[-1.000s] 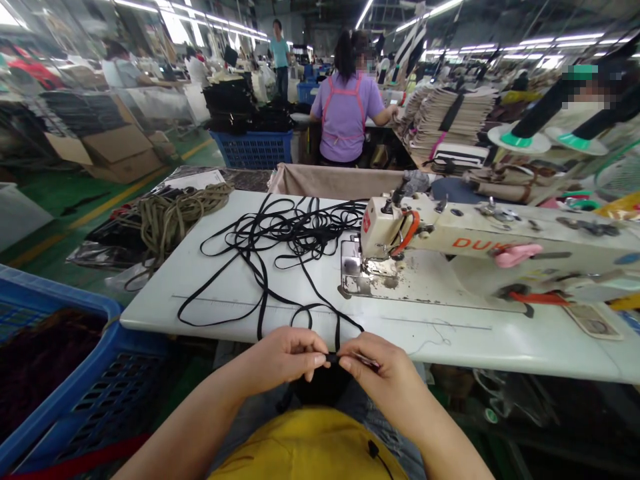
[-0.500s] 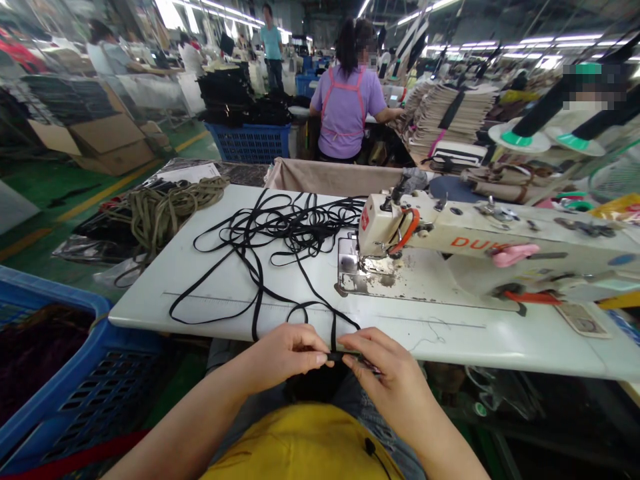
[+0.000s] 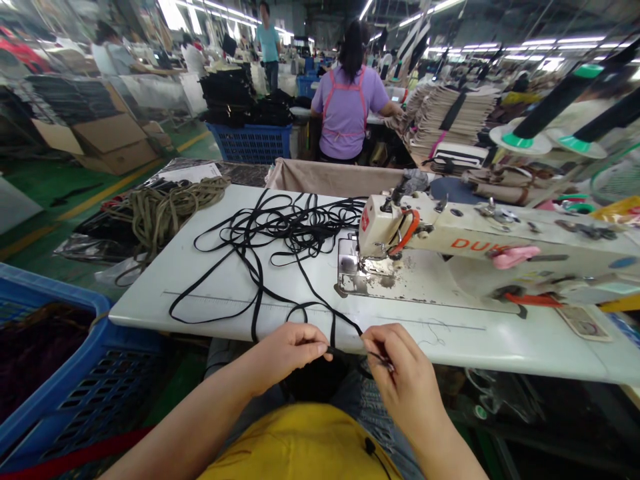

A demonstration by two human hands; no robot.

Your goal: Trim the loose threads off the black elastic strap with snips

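Observation:
A tangle of narrow black strap lies on the white sewing table, with loops trailing to the front edge. My left hand pinches a short piece of this strap just off the table's edge. Opposite it, my right hand is closed on the strap too, fingertips where one strand comes down from the pile. A thin, shiny thing shows in the right fingers, too small to name. Between the two hands a short dark stretch of strap runs over my lap. The sewing machine stands beyond my right hand.
A blue basket of dark material stands at the left against the table. Olive straps lie in a heap past the table's left edge. A co-worker in purple sits ahead, beside stacked beige pieces. Thread cones rise at right.
My right hand has moved right, away from the left, so more of the strap shows between them. My left hand keeps its pinch almost in place. The view has shifted slightly.

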